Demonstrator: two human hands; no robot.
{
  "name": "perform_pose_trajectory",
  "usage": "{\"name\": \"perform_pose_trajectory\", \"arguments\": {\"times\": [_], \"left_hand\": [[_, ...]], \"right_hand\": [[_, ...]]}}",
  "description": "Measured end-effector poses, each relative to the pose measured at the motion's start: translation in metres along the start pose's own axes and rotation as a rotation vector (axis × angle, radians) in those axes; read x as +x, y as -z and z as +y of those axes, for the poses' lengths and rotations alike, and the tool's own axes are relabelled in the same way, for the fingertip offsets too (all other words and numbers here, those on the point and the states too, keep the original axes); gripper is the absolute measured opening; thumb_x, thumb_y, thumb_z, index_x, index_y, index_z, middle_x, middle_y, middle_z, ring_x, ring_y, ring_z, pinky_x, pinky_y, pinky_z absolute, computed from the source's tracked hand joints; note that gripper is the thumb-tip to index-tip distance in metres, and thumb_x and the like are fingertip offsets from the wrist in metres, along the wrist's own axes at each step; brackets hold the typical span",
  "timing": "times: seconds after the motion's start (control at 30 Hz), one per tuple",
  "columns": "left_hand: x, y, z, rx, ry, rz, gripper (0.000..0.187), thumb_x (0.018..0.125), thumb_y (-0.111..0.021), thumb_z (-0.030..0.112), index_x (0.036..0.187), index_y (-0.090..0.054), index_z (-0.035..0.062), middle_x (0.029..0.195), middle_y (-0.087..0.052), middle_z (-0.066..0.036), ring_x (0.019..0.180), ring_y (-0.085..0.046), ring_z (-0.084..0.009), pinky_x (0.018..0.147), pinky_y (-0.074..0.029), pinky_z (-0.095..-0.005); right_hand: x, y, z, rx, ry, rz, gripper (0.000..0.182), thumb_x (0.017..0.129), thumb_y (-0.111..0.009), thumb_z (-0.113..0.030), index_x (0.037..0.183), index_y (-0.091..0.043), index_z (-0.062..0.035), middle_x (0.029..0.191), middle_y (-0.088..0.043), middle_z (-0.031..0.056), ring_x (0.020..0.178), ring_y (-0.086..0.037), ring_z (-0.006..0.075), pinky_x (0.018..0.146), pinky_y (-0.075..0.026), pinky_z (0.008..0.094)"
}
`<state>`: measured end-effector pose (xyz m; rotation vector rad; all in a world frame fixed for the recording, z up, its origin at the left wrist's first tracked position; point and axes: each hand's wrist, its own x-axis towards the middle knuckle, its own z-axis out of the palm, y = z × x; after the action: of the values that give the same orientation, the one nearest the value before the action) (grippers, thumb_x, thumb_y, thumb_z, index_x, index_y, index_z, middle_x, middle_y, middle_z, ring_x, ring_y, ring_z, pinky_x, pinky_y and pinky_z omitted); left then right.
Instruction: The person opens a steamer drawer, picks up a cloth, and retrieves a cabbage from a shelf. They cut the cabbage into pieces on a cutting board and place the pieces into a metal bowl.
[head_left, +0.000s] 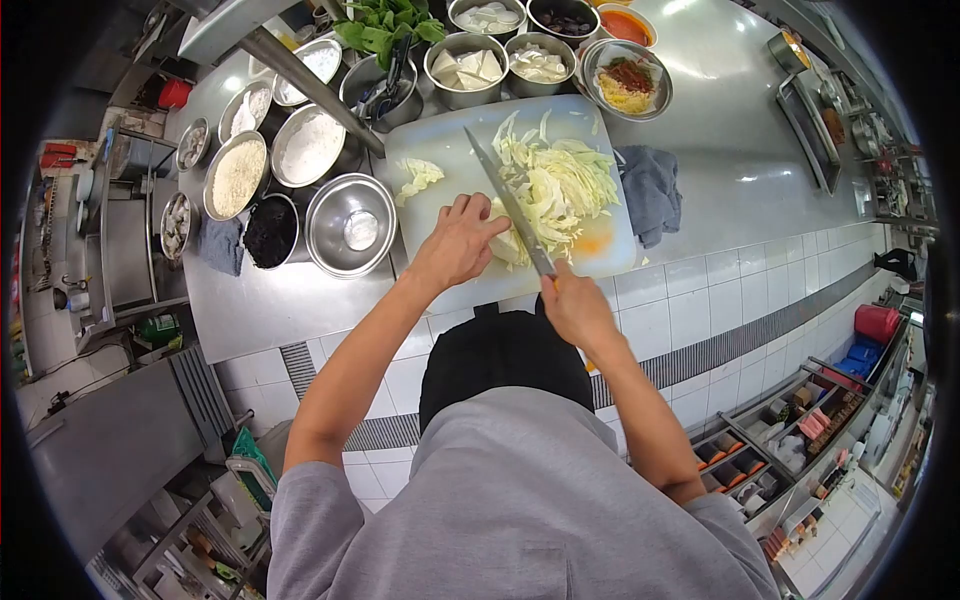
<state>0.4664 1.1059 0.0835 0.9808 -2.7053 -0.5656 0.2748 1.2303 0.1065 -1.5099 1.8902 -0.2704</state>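
Observation:
My right hand [580,308] is wrapped around the handle of a long kitchen knife [508,197], whose blade points away from me and to the left. Shredded cabbage [572,185] lies heaped to the right of the blade on a pale cutting board [440,150]. Just left of the knife, my left hand [462,240] rests with curled fingers on a remaining piece of cabbage [508,247], partly hidden by the hand and blade. A small clump of cut cabbage [418,180] sits apart on the board's left side. An orange stain marks the board's lower right.
A steel bowl [351,226] stands left of the board, near bowls of white powder [309,146], pale grains [236,178] and something black [271,231]. Behind are pots of white chunks [466,70] and leafy greens [388,28]. A grey cloth [650,195] lies at right.

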Motion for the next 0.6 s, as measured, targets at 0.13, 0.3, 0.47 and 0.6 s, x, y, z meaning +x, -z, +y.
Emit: {"name": "perform_pose_trajectory", "arguments": {"times": [0.13,0.3,0.47,0.6], "left_hand": [[-0.002,0.003,-0.002,-0.002,0.011,-0.032,0.042,0.072,-0.063,0.002,0.112,-0.060,0.0155,0.105,-0.047,-0.011,0.102,-0.050,-0.0284,0.080,-0.045,-0.0418],[-0.005,0.002,-0.005,-0.088,-0.029,0.032,0.041,0.071,-0.062,-0.001,0.109,-0.061,0.0119,0.107,-0.050,-0.011,0.101,-0.052,-0.0305,0.082,-0.045,-0.0421],[-0.011,-0.001,-0.018,-0.151,-0.060,0.016,0.042,0.070,-0.063,-0.003,0.109,-0.060,0.0128,0.110,-0.050,-0.011,0.104,-0.051,-0.0304,0.087,-0.046,-0.0426],[-0.003,0.003,-0.023,-0.138,-0.136,0.031,0.039,0.070,-0.060,-0.007,0.105,-0.060,0.0106,0.107,-0.052,-0.011,0.102,-0.052,-0.0312,0.089,-0.047,-0.0416]], "right_hand": [[-0.024,0.041,-0.028,-0.084,-0.031,-0.148,0.026,0.096,-0.049,-0.024,0.102,-0.051,0.0014,0.074,-0.063,0.0301,0.076,-0.064,0.0496,0.071,-0.051,0.0569],[0.001,-0.026,-0.008,-0.025,-0.053,-0.083,0.026,0.097,-0.049,-0.024,0.102,-0.051,0.0017,0.075,-0.063,0.0314,0.076,-0.064,0.0497,0.071,-0.050,0.0576],[0.011,-0.054,0.002,0.025,-0.059,0.017,0.025,0.097,-0.050,-0.022,0.101,-0.052,0.0027,0.080,-0.065,0.0299,0.076,-0.062,0.0499,0.072,-0.048,0.0577],[-0.008,0.002,-0.011,0.001,0.007,0.002,0.025,0.097,-0.049,-0.023,0.100,-0.051,0.0017,0.078,-0.064,0.0301,0.075,-0.062,0.0492,0.070,-0.048,0.0578]]}}
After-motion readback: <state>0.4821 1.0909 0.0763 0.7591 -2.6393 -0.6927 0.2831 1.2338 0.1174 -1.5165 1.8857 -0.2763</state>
